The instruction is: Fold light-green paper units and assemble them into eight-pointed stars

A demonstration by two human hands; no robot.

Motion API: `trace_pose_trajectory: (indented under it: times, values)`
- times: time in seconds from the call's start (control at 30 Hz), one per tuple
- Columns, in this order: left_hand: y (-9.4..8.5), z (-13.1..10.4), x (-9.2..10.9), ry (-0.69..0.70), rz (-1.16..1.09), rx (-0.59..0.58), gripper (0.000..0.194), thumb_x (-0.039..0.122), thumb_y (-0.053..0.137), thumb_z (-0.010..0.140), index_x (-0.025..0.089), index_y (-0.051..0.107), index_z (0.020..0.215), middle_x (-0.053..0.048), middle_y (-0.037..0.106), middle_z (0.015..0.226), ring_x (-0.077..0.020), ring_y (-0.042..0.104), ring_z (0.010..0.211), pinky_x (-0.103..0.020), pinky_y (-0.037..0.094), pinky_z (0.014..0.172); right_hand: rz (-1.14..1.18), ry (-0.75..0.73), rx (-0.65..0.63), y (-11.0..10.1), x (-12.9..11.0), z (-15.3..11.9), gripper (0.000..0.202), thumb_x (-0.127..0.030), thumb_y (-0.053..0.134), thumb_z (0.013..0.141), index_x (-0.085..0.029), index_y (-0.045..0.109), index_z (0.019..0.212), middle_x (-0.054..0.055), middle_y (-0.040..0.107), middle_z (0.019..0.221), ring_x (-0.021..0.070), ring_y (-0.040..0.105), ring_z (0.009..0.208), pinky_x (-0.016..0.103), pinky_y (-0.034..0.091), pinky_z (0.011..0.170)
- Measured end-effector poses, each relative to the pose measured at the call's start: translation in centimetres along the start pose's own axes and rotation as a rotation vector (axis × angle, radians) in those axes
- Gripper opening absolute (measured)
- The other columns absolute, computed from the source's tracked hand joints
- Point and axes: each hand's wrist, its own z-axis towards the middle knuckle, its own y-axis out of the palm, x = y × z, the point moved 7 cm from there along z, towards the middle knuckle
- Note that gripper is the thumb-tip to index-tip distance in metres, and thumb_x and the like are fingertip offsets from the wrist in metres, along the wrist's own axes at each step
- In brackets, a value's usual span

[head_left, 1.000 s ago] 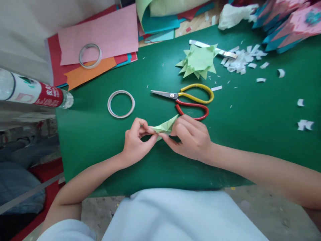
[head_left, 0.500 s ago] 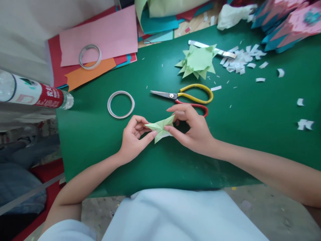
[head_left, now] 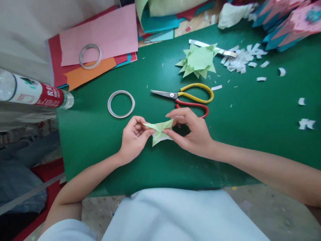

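Observation:
Between my two hands is a small folded piece of light green paper [head_left: 160,127] with pointed corners and creases meeting at its middle. My left hand [head_left: 134,139] pinches its left side between thumb and fingers. On the right side, the thumb and fingers of my right hand [head_left: 193,132] grip it too. A white strip shows along its lower edge. Scissors [head_left: 173,95] with one yellow and one red handle lie just beyond my right hand. Farther back rests a spiky light green paper star [head_left: 199,60].
A roll of tape [head_left: 121,104] lies left of the scissors; another roll [head_left: 90,57] sits on pink paper [head_left: 100,36]. White paper scraps [head_left: 240,60] are heaped at the back right. A bottle [head_left: 37,90] lies at the left edge, and pink-blue paper pieces [head_left: 296,23] stand at the upper right.
The green paper has turned slightly and spread flatter between my fingers, its lower corner shifting left and down. My right hand has dropped a little.

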Motion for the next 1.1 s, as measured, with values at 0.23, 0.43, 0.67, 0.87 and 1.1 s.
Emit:
trace_pose_trajectory:
  times: [0.23,0.43,0.67,0.87,1.1]
  values:
    - [0.5,0.0,0.0,-0.049,0.029,-0.1,0.037,0.024,0.078,0.07,0.021,0.05,0.094,0.003,0.071,0.072,-0.0123,0.072,0.075,-0.021,0.058,0.072,0.041,0.061,0.006,-0.4,0.3,0.3,0.029,-0.02,0.066,0.083,-0.022,0.047,0.105,-0.006,0.057,0.069,0.0083,0.053,0.058,0.021,0.04,0.055]
    - [0.6,-0.2,-0.1,-0.037,0.101,-0.107,0.033,0.02,0.074,0.071,0.021,0.048,0.091,0.004,0.069,0.07,-0.0123,0.071,0.071,-0.021,0.056,0.068,-0.02,0.047,-0.003,-0.3,0.2,0.1,0.028,-0.022,0.067,0.083,-0.022,0.049,0.105,-0.005,0.061,0.068,0.0098,0.057,0.059,0.022,0.043,0.058]
    - [-1.5,0.6,2.2,0.367,0.395,-0.068,0.037,0.023,0.065,0.082,0.023,0.047,0.115,0.0,0.067,0.079,-0.0186,0.068,0.089,-0.033,0.054,0.084,-0.2,-0.014,-0.019,-0.3,0.5,0.4,0.024,-0.021,0.063,0.086,-0.022,0.051,0.107,-0.001,0.065,0.074,0.0171,0.064,0.073,0.028,0.049,0.066]
    - [-4.2,2.2,3.6,0.644,1.051,0.195,0.024,0.031,0.068,0.078,0.018,0.058,0.095,-0.014,0.06,0.1,-0.0345,0.053,0.106,-0.051,0.039,0.094,-0.353,-0.178,-0.072,0.0,-0.1,0.5,0.03,-0.024,0.056,0.091,-0.018,0.047,0.119,0.004,0.062,0.081,0.0209,0.06,0.082,0.035,0.051,0.075]
    - [-4.5,2.8,3.1,0.595,1.003,0.19,0.009,0.028,0.054,0.09,0.02,0.053,0.087,-0.01,0.062,0.094,-0.0265,0.056,0.095,-0.042,0.043,0.086,-0.728,-0.146,-0.065,-2.7,0.7,2.2,0.022,-0.022,0.053,0.085,-0.018,0.055,0.107,0.015,0.061,0.1,0.0319,0.056,0.093,0.046,0.046,0.077]
